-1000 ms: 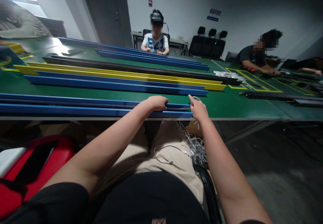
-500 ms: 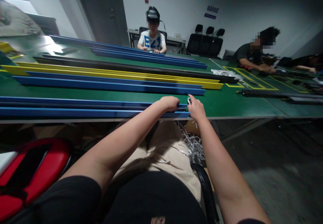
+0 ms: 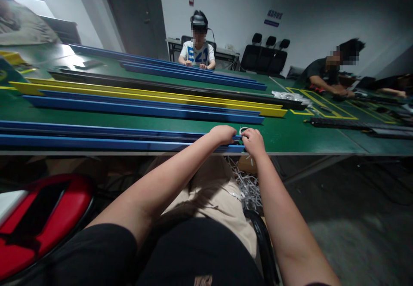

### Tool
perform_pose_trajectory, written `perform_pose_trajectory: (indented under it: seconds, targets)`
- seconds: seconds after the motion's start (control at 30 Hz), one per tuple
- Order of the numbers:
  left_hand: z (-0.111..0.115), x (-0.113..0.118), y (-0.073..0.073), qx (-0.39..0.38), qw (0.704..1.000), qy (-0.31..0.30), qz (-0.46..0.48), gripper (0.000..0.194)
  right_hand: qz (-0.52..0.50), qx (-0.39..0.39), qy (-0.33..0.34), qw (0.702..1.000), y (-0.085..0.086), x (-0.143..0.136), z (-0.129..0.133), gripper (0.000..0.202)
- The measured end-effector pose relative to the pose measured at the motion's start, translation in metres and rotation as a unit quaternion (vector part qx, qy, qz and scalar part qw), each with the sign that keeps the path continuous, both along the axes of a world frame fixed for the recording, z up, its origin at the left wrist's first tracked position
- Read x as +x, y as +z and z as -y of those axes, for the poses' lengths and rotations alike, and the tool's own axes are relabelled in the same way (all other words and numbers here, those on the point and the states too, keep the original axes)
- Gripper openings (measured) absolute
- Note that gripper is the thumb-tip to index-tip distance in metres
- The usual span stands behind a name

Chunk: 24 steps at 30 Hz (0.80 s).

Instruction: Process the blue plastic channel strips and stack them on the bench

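A long blue channel (image 3: 129, 143) lies along the near edge of the green table (image 3: 290, 142). My left hand (image 3: 224, 134) is closed at its right end, fingers curled down on the channel; what they pinch is mostly hidden. My right hand (image 3: 253, 141) is closed just beyond the channel's end, close to my left fingertips. Between the hands a thin white loop (image 3: 244, 129), like a strip or cable, sticks up from my right fingers.
Behind lie another blue channel (image 3: 145, 110), a yellow channel (image 3: 193, 99), a black one (image 3: 161, 85) and more blue ones. A person (image 3: 197, 51) sits opposite, another (image 3: 329, 73) at the right. White strips (image 3: 250, 189) hang below the table edge.
My right hand has closed more, its raised index finger now bent down. The white piece now shows as a curved loop. The whole view has shifted slightly.
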<state>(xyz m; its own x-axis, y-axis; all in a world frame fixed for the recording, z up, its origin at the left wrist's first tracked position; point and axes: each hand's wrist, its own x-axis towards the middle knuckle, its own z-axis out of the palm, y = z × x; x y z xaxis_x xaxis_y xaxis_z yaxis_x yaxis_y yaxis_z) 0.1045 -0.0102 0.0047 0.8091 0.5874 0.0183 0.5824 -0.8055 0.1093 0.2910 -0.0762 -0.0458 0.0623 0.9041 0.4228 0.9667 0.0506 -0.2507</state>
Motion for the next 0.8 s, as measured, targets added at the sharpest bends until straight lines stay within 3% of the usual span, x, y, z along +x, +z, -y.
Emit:
perform_pose_trajectory:
  seconds: [0.43,0.8]
  targets:
    - [-0.001,0.001,0.000,-0.002,1.000,-0.022,0.000,0.033,-0.070,0.026,0.100,0.992,-0.012,0.020,-0.012,0.022]
    - [-0.001,0.001,0.002,-0.015,1.000,-0.004,-0.010,0.038,-0.099,0.026,0.114,0.988,-0.010,0.021,-0.011,0.024]
